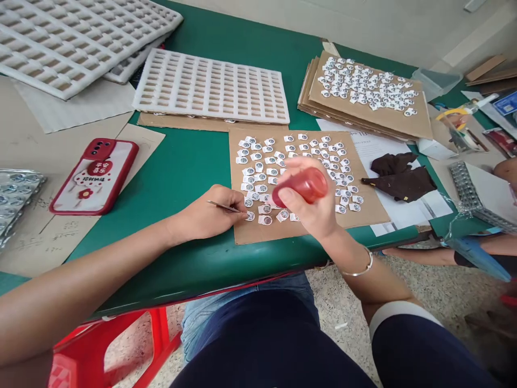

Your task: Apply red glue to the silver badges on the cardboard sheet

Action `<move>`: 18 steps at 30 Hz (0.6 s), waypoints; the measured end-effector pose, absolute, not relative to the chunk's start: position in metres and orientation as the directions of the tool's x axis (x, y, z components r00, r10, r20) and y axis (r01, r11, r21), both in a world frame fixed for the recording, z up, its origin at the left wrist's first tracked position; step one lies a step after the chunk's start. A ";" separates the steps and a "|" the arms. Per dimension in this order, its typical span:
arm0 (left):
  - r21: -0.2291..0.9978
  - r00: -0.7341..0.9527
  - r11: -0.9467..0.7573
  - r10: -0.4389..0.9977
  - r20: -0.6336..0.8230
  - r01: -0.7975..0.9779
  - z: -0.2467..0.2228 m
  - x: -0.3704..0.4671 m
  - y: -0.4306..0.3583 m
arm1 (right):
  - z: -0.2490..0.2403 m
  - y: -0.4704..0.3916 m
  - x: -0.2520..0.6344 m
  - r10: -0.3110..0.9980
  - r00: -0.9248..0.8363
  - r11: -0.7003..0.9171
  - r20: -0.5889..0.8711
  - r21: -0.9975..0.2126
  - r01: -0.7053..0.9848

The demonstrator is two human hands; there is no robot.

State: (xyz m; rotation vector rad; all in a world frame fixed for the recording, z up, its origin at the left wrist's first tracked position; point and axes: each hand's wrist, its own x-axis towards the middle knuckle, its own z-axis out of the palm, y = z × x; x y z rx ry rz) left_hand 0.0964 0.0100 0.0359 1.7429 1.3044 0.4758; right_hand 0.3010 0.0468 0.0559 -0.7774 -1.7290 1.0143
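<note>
My left hand point(210, 213) rests at the near left corner of a brown cardboard sheet point(246, 234). Pinched in its fingers is a slim metal tool point(221, 206), perhaps tweezers, and the fingertips touch a small round charm on a white tab point(250, 216). Above the cardboard, my right hand point(319, 213) is wrapped around a red squeeze bottle point(301, 186). The bottle is tilted, with its narrow end pointing down and left over the charms. Several rows of these round dark-patterned charms on white tabs cover the sheet; my right hand hides some of them.
White foam trays point(210, 86) with slots lie at the back. Stacked cardboard sheets point(422, 121) bear more charms. A red-cased phone point(95, 177) lies left, a dark cloth point(407, 180) right on paper. Another person's arm point(424, 255) shows at right. A red stool point(117, 345) stands below.
</note>
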 end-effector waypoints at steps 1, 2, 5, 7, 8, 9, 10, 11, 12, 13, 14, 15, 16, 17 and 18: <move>0.823 0.372 -0.061 0.909 -0.188 0.565 0.035 0.096 0.010 | 0.052 0.040 0.305 0.865 -0.314 0.425 0.391 -0.904 0.044; 0.828 0.370 -0.062 0.911 -0.181 0.557 0.034 0.096 0.009 | 0.046 0.033 0.308 0.888 -0.285 0.387 0.360 -0.921 0.043; 0.851 0.366 -0.060 0.917 -0.159 0.521 0.030 0.093 0.006 | 0.024 0.014 0.312 0.933 -0.189 0.330 0.305 -0.937 0.118; 0.863 0.367 -0.066 0.919 -0.143 0.501 0.028 0.091 0.005 | 0.013 0.006 0.311 0.916 -0.121 0.400 0.383 -0.894 0.200; 0.866 0.367 -0.071 0.921 -0.134 0.495 0.027 0.091 0.004 | 0.009 0.003 0.310 0.894 -0.096 0.448 0.439 -0.861 0.241; 0.868 0.363 -0.077 0.923 -0.124 0.491 0.027 0.090 0.004 | 0.007 0.002 0.309 0.869 -0.080 0.490 0.488 -0.826 0.278; 0.869 0.360 -0.080 0.925 -0.118 0.489 0.026 0.090 0.004 | 0.006 0.002 0.308 0.849 -0.072 0.518 0.523 -0.799 0.306; 0.869 0.357 -0.082 0.927 -0.113 0.488 0.027 0.090 0.004 | 0.005 0.002 0.307 0.837 -0.069 0.533 0.542 -0.782 0.323; 0.869 0.355 -0.083 0.928 -0.111 0.489 0.027 0.090 0.004 | 0.006 0.002 0.307 0.832 -0.073 0.540 0.550 -0.774 0.330; 0.868 0.354 -0.085 0.929 -0.109 0.490 0.027 0.090 0.004 | 0.006 0.002 0.307 0.828 -0.079 0.547 0.555 -0.769 0.331; 0.866 0.357 -0.090 0.928 -0.106 0.492 0.027 0.091 0.004 | 0.006 0.003 0.307 0.825 -0.086 0.553 0.559 -0.766 0.327; 0.864 0.360 -0.096 0.927 -0.104 0.495 0.028 0.091 0.004 | 0.007 0.003 0.306 0.822 -0.096 0.559 0.561 -0.763 0.324; 0.862 0.364 -0.101 0.926 -0.101 0.496 0.028 0.091 0.004 | 0.007 0.003 0.306 0.821 -0.108 0.562 0.561 -0.761 0.323; 0.861 0.367 -0.105 0.925 -0.098 0.497 0.027 0.091 0.004 | 0.007 0.003 0.306 0.820 -0.119 0.565 0.560 -0.759 0.323; 0.861 0.369 -0.107 0.924 -0.098 0.497 0.027 0.091 0.004 | 0.006 0.003 0.306 0.818 -0.130 0.569 0.560 -0.756 0.324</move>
